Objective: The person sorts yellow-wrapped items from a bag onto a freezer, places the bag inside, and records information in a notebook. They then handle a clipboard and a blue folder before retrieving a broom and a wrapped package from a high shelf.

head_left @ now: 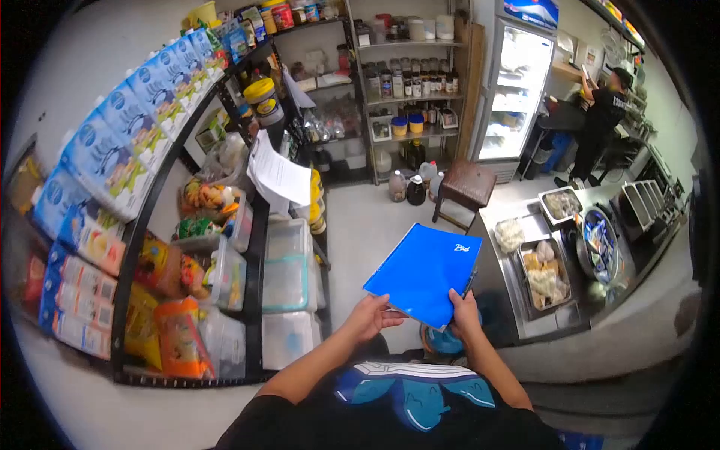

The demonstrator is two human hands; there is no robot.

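Observation:
A blue notebook, closed, is held up in front of my body at the middle of the view. My right hand grips its lower right corner, thumb on the cover, and a dark pen shows along that edge. At the lower left edge, my left hand is touching the notebook with its fingers partly curled; some fingers extend under the lower edge. The fingers behind the notebook are hidden.
Black shelving with cartons and plastic bins stands at left. A brown stool and jugs are ahead. At right, a steel counter bears food trays. A person in black stands beyond, near a lit fridge.

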